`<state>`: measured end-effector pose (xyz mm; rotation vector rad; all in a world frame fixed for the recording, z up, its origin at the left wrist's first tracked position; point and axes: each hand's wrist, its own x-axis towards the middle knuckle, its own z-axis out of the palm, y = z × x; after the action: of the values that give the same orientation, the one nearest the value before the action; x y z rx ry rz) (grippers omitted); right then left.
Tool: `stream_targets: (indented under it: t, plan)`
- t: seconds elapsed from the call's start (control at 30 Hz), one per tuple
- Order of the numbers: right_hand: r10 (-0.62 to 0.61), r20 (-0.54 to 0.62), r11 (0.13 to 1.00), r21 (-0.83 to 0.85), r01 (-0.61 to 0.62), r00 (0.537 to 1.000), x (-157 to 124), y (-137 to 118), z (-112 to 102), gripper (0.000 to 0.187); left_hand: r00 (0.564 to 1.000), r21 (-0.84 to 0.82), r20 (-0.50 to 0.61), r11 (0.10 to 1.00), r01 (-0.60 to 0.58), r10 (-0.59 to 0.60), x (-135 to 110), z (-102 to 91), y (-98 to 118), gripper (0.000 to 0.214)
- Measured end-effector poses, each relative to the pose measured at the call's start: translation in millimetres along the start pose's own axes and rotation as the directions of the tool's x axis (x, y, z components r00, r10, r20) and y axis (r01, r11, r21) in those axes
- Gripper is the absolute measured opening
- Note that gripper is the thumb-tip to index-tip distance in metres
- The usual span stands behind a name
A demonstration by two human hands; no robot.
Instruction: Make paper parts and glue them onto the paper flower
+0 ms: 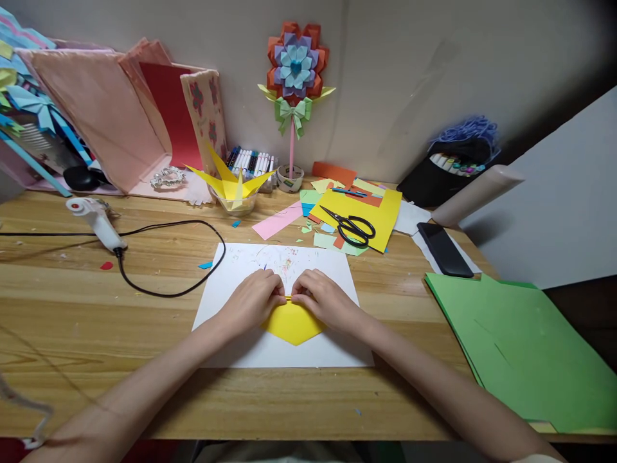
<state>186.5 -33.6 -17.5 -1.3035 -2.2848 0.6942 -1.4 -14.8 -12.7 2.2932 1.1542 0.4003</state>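
Note:
A folded yellow paper (292,323) lies on a white sheet (231,321) on the wooden desk. My left hand (251,299) and my right hand (324,298) rest on the paper's top edge, side by side. Both hands have their fingers curled and pinch the yellow fold where they meet. The paper's lower tip points toward me, uncovered.
Black scissors (353,227) lie on yellow paper with scraps at back centre. A glue gun (98,220) with a black cord lies at left. Green sheets (520,347) cover the right edge beside a black phone (444,249). A paper flower (295,64) and markers (250,161) stand at the wall.

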Motion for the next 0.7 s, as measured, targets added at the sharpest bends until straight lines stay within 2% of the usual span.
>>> stream_targets:
  t: [0.13,0.27,0.33,0.43,0.57,0.7]
  plan:
    - [0.008,-0.010,0.999,-0.035,-0.008,1.000,-1.9,-3.8,-4.4,0.005,0.994,-0.157,0.067,0.983,0.098,-0.088,4.8,-3.5,-4.2,0.009]
    - [-0.055,-0.056,0.995,-0.085,0.050,0.997,-2.9,-4.5,-8.3,0.007,0.979,-0.326,0.164,0.929,0.173,-0.125,6.7,-7.6,-6.0,0.018]
    - [-0.094,-0.093,0.993,-0.085,0.086,0.991,-2.8,-3.5,-8.2,0.009,0.980,-0.302,0.165,0.940,0.159,-0.112,6.2,-8.0,-5.0,0.020]
    - [-0.096,-0.142,0.995,-0.048,0.090,0.985,-2.1,-2.4,-7.2,0.009,0.991,-0.215,0.098,0.970,0.110,-0.091,5.7,-6.7,-3.0,0.021]
    - [0.026,-0.162,0.994,0.106,-0.009,0.986,-0.9,-2.9,-7.7,0.007,1.000,-0.072,0.016,0.997,0.004,-0.003,5.1,-3.2,-1.7,0.020]
    - [0.165,-0.115,0.928,0.354,-0.115,0.980,1.2,-0.9,-9.5,0.007,0.994,0.006,-0.052,0.996,-0.094,0.094,2.8,-0.2,-1.4,0.022]
